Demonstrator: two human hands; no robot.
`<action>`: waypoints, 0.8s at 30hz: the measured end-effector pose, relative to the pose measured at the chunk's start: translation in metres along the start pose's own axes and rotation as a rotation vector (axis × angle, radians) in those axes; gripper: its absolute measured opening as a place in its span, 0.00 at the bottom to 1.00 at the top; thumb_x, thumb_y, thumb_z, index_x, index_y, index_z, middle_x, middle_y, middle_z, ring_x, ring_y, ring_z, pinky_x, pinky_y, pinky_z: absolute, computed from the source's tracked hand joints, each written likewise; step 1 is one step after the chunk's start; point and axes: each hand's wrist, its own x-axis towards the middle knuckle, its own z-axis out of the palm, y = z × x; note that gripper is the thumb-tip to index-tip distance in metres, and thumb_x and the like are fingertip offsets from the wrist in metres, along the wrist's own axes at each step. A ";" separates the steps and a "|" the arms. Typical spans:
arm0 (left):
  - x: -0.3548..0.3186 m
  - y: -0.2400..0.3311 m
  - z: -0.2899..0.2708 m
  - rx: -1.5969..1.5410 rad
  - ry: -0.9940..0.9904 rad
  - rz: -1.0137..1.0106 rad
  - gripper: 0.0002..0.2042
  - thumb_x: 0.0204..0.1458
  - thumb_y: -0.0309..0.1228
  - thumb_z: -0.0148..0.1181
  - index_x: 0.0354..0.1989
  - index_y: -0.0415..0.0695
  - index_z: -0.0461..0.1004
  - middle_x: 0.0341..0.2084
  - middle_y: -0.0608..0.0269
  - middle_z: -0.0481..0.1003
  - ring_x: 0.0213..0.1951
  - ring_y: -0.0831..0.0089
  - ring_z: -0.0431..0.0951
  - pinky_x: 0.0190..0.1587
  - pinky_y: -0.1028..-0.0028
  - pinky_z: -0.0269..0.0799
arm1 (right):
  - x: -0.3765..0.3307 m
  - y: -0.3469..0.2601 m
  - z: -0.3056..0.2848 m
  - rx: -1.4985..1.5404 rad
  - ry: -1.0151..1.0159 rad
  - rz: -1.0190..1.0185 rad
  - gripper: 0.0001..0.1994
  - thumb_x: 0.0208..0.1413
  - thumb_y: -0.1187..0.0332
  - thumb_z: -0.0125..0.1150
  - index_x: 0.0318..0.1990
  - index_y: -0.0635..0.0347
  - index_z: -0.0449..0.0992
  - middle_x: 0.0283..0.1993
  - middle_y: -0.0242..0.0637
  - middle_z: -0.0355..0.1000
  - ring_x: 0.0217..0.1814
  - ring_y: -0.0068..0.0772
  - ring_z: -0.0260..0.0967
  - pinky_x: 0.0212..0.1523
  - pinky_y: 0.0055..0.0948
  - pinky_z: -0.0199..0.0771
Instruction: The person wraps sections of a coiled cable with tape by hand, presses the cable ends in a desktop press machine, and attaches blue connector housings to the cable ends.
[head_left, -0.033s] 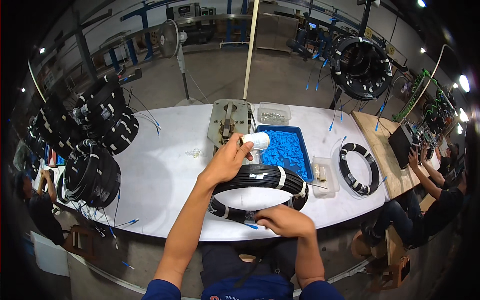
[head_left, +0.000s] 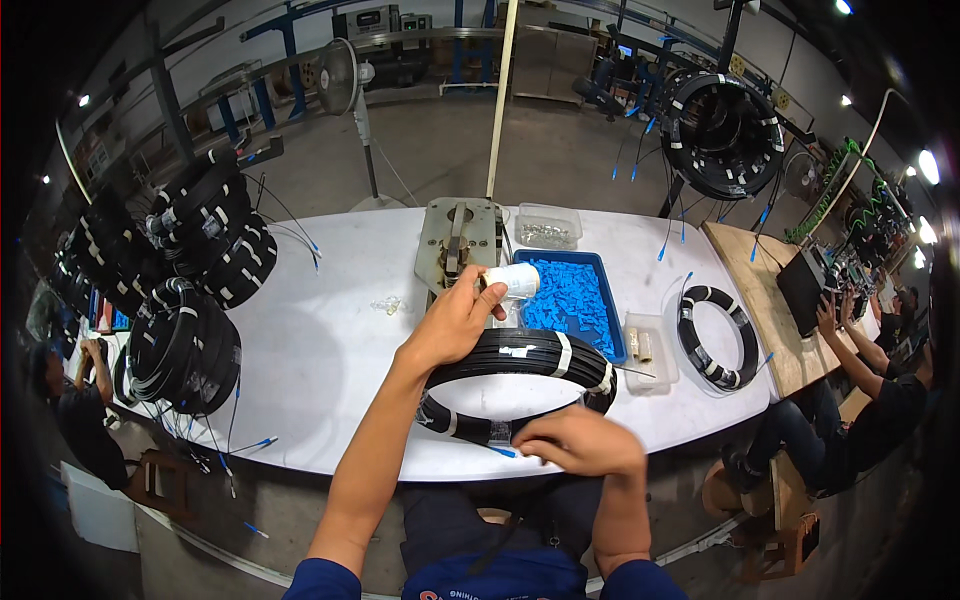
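Grip check: my left hand (head_left: 455, 322) is clamped on a white tape roll (head_left: 511, 281); right hand (head_left: 578, 441) pinches the black cable coil (head_left: 520, 385) at the desk (head_left: 330, 350) front edge.
Blue tray of blue clips (head_left: 573, 295) sits just behind; clear boxes (head_left: 648, 345) beside it; right fingertips hidden.

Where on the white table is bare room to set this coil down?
Bare tabletop lies between the stacked coils at left and the metal fixture. Crowded to the right: blue tray, clear boxes, another coil. The coil in hand fills the front edge.
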 end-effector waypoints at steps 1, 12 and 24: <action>-0.002 0.002 0.001 0.020 -0.009 0.013 0.21 0.66 0.42 0.46 0.54 0.34 0.63 0.30 0.52 0.79 0.39 0.63 0.80 0.47 0.67 0.70 | -0.009 -0.014 -0.020 0.011 0.017 -0.105 0.09 0.56 0.66 0.63 0.35 0.64 0.80 0.30 0.44 0.78 0.32 0.43 0.77 0.35 0.34 0.75; -0.008 0.017 0.003 0.130 -0.038 -0.006 0.19 0.66 0.41 0.47 0.54 0.36 0.65 0.35 0.52 0.78 0.38 0.66 0.78 0.45 0.69 0.72 | 0.107 0.045 -0.094 0.567 0.218 0.349 0.30 0.52 0.43 0.67 0.46 0.65 0.75 0.35 0.35 0.72 0.30 0.22 0.64 0.35 0.26 0.75; -0.017 0.028 -0.002 0.063 -0.239 0.075 0.48 0.47 0.57 0.65 0.65 0.35 0.50 0.44 0.42 0.78 0.50 0.56 0.77 0.54 0.65 0.69 | 0.091 0.005 -0.112 0.791 0.440 0.132 0.30 0.53 0.63 0.71 0.52 0.67 0.56 0.41 0.48 0.73 0.34 0.40 0.80 0.37 0.35 0.84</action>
